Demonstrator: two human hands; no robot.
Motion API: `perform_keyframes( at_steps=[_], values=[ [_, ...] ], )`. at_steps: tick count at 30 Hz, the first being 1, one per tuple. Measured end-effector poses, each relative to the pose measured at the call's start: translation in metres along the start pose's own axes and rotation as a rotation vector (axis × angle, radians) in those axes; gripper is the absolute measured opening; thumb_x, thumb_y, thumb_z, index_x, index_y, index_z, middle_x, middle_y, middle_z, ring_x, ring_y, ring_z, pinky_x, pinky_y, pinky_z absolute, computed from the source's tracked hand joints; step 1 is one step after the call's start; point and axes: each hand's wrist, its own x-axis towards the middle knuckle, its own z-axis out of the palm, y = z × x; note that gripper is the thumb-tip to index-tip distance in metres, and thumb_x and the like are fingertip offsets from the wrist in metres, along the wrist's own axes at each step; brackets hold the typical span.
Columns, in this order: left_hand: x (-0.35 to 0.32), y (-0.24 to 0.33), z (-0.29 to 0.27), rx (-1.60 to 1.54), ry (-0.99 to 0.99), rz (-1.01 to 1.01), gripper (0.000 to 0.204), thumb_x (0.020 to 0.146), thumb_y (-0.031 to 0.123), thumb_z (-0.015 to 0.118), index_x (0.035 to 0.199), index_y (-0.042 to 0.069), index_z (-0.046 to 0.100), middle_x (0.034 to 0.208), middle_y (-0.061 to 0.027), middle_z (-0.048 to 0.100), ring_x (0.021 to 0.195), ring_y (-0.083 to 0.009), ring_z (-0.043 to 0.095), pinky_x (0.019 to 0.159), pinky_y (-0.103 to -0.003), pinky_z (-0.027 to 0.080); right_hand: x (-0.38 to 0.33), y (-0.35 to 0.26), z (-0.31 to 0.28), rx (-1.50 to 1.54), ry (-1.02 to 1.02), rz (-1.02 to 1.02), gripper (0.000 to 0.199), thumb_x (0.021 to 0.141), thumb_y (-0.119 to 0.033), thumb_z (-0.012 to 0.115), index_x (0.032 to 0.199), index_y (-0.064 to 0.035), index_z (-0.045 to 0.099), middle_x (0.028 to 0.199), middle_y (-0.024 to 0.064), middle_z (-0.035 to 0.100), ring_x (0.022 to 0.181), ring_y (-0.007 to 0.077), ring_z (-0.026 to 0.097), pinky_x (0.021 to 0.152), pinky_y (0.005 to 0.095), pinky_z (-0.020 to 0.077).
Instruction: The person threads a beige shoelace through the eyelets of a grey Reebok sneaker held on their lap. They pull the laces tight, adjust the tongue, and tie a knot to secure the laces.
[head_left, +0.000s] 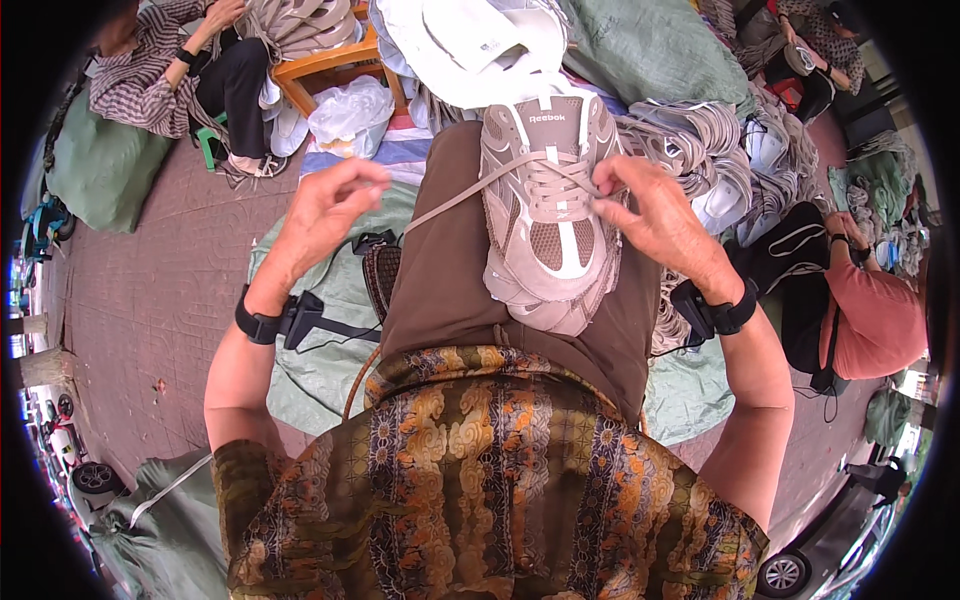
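A stack of grey-and-white shoe uppers [552, 262] lies on my lap, toe end toward me. Beige shoelace [562, 188] is threaded across the top one, its strands crossing near the tongue. One lace end [455, 208] trails left over my brown trouser leg. My right hand [648, 208] is at the upper's right side, thumb and forefinger closed on the lace. Off to the left of the uppers, my left hand [338, 205] hangs in the air, fingers loosely curved and apart from the thumb, slightly blurred. Nothing shows in it.
Beyond my knees are white shoe parts [480, 45], a wooden stool [330, 65] and a clear plastic bag [350, 112]. Bundled uppers [690, 150] are heaped at the right. Green sacks [650, 50] lie around. Other people sit at the far left, far right and right.
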Motion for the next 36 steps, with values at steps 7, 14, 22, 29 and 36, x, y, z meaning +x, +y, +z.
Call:
perform_keyframes(
  at_steps=[7, 14, 22, 29, 36],
  values=[
    [0.046, 0.091, 0.044, 0.105, -0.206, 0.188, 0.014, 0.09, 0.008, 0.06, 0.101, 0.001, 0.065, 0.095, -0.0002, 0.065, 0.087, -0.0082, 0.06, 0.082, -0.025, 0.049, -0.005, 0.002, 0.006, 0.203, -0.003, -0.008, 0.01, 0.085, -0.004, 0.063, 0.09, -0.0023, 0.055, 0.078, 0.0039, 0.055, 0.073, 0.0157, 0.054, 0.069, 0.0284, 0.0434],
    [0.087, 0.141, 0.048, 0.002, -0.318, 0.398, 0.021, 0.088, 0.011, 0.063, 0.108, 0.004, 0.067, 0.097, 0.0003, 0.068, 0.09, -0.0053, 0.06, 0.081, -0.023, 0.048, -0.021, -0.043, -0.073, 0.626, 0.247, 0.018, 0.012, 0.093, -0.017, 0.058, 0.099, -0.0078, 0.064, 0.069, -0.0076, 0.054, 0.057, 0.002, 0.047, 0.055, 0.0171, 0.0389],
    [0.079, 0.288, 0.054, -0.143, -0.731, 0.652, 0.054, 0.083, 0.02, 0.064, 0.125, -0.009, 0.047, 0.107, -0.0163, 0.06, 0.099, -0.0173, 0.058, 0.086, -0.029, 0.051, -0.062, -0.106, -0.173, 0.459, 0.425, -0.037, 0.02, 0.098, -0.018, 0.051, 0.108, -0.0023, 0.055, 0.066, -0.0081, 0.04, 0.056, 0.0004, 0.035, 0.056, 0.0167, 0.0312],
    [0.066, 0.369, 0.053, -0.167, -1.031, 0.548, 0.057, 0.086, 0.015, 0.06, 0.127, -0.017, 0.039, 0.098, -0.0198, 0.063, 0.085, -0.0179, 0.065, 0.064, -0.029, 0.058, -0.082, -0.155, -0.221, 0.303, 0.49, -0.046, 0.022, 0.1, -0.019, 0.049, 0.111, -0.0018, 0.054, 0.067, -0.0093, 0.038, 0.056, -0.0012, 0.032, 0.057, 0.0158, 0.0298],
    [0.065, 0.272, 0.027, 0.041, -0.682, 0.385, 0.017, 0.09, 0.017, 0.065, 0.093, 0.001, 0.064, 0.068, -0.0039, 0.065, 0.055, -0.0089, 0.06, 0.049, -0.022, 0.048, -0.093, -0.13, -0.196, 0.296, 0.418, -0.117, 0.014, 0.094, -0.019, 0.056, 0.098, -0.0061, 0.06, 0.066, -0.0075, 0.048, 0.056, 0.0014, 0.042, 0.052, 0.0183, 0.0337]
  ],
)
